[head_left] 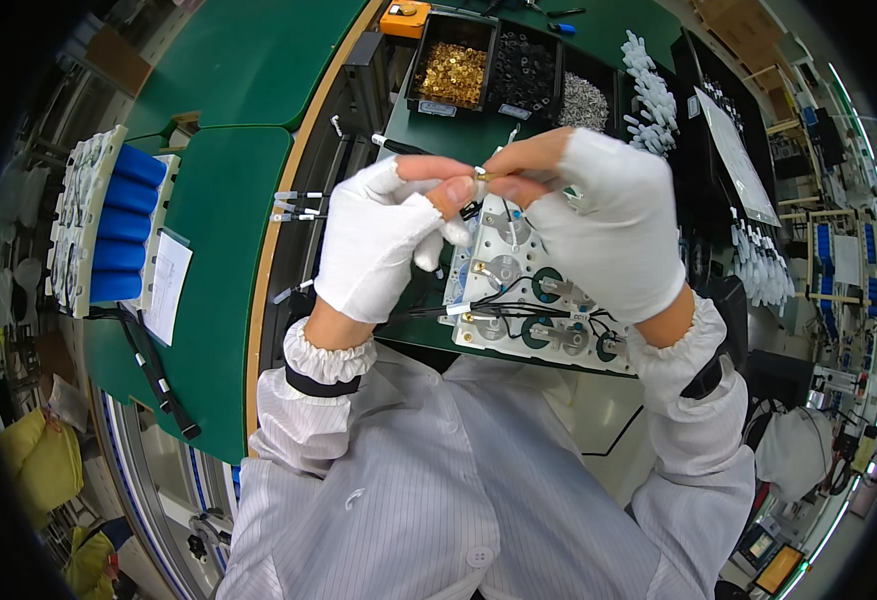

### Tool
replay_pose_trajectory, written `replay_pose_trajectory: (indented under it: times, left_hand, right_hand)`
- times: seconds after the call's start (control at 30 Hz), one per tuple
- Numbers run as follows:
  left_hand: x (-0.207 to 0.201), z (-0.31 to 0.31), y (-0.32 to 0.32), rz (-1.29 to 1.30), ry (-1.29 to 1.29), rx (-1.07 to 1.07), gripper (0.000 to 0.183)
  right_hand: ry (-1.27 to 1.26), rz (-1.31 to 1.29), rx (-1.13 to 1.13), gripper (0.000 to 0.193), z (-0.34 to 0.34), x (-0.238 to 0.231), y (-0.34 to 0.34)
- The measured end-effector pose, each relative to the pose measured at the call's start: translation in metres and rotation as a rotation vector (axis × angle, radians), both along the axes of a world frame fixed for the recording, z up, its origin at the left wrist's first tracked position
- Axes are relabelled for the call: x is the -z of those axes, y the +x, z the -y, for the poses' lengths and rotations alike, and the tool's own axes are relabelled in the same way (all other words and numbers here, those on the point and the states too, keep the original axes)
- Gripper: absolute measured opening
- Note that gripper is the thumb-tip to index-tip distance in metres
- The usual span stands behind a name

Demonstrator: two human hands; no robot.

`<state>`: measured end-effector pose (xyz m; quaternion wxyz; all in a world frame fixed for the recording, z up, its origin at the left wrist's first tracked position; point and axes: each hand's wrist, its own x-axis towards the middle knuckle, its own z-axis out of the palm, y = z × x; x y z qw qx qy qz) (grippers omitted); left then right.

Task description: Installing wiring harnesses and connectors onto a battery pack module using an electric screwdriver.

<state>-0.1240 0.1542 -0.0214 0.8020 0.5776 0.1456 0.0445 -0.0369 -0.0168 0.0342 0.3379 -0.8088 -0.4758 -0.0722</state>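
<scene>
My left hand point(379, 235) and my right hand point(614, 225), both in white gloves with bare fingertips, meet in front of me. Thumb and forefinger of each pinch a tiny brass-coloured metal piece point(482, 175); its exact kind is too small to make out. Below the hands lies a white battery-module plate point(474, 335) with round metal terminals point(504, 270) and brass-coloured fasteners. Black wires point(519, 309) with white labels run across it. My right hand and wrist hide part of the plate.
Beyond my hands stand black bins of brass nuts point(454, 75), black parts point(526, 72) and silver hardware point(585, 103). White-capped leads point(649, 95) lie to their right. At left, a blue-celled battery module point(124, 225) and a paper sheet point(168, 285) rest on the green bench point(229, 230).
</scene>
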Motion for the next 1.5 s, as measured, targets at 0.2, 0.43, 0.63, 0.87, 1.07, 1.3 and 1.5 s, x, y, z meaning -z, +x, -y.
replay_pose_trajectory:
  times: [0.2, 0.43, 0.63, 0.87, 1.07, 1.3, 1.5]
  left_hand:
    - [-0.011, 0.005, 0.006, 0.132, -0.141, 0.046, 0.024]
    - [-0.004, -0.001, 0.008, 0.110, -0.196, 0.167, 0.026]
    - [-0.025, -0.004, 0.015, -0.071, 0.186, 0.264, 0.023]
    - [-0.023, -0.004, 0.024, -0.053, 0.326, 0.369, 0.029]
    - [-0.010, 0.000, 0.020, -0.094, -0.036, 0.353, 0.027]
    - [-0.012, 0.028, 0.012, -0.089, -0.053, 0.118, 0.032]
    - [-0.013, 0.035, 0.007, -0.108, 0.010, 0.015, 0.038]
  right_hand:
    - [0.407, -0.342, 0.109, 0.014, 0.001, -0.003, -0.009]
    - [0.330, -0.184, -0.042, 0.018, 0.013, 0.003, 0.000]
    - [0.068, 0.385, -0.168, 0.034, 0.029, 0.008, 0.007]
    - [0.092, 0.360, -0.067, 0.034, 0.035, 0.020, 0.001]
    - [0.103, 0.379, -0.080, 0.030, 0.036, 0.019, 0.002]
    - [0.040, 0.443, -0.012, 0.032, 0.037, 0.022, -0.001]
    - [0.137, 0.319, 0.026, 0.031, 0.030, 0.023, -0.005]
